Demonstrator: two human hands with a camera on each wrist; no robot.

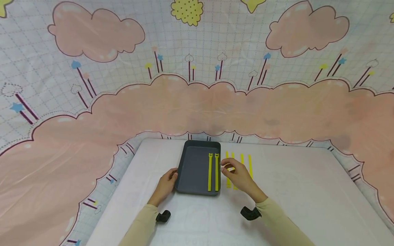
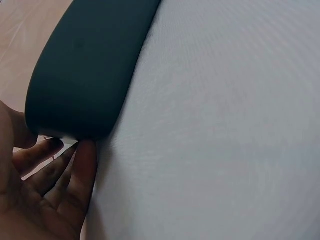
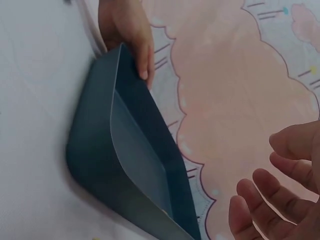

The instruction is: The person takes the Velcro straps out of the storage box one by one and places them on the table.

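Note:
A dark grey rectangular tray [image 1: 194, 171] lies on the white table. Inside it, along the right side, two yellow cable straps [image 1: 210, 172] lie side by side, slotted heads toward the far end. My left hand [image 1: 166, 184] holds the tray's left edge; its fingertips meet the tray wall in the left wrist view. Just off the right rim hovers my right hand [image 1: 240, 176], fingers bent and thumb apart from them, holding nothing. Further yellow straps [image 1: 250, 165], several in a row, lie on the table right of the tray, partly hidden by the right hand.
The white table [image 1: 307, 191] extends around the tray, widest on the right. Behind it hangs a patterned cloth [image 1: 197, 106] with pink clouds. A black wrist camera [image 1: 163, 216] sits at the left wrist, another black camera [image 1: 250, 213] at the right.

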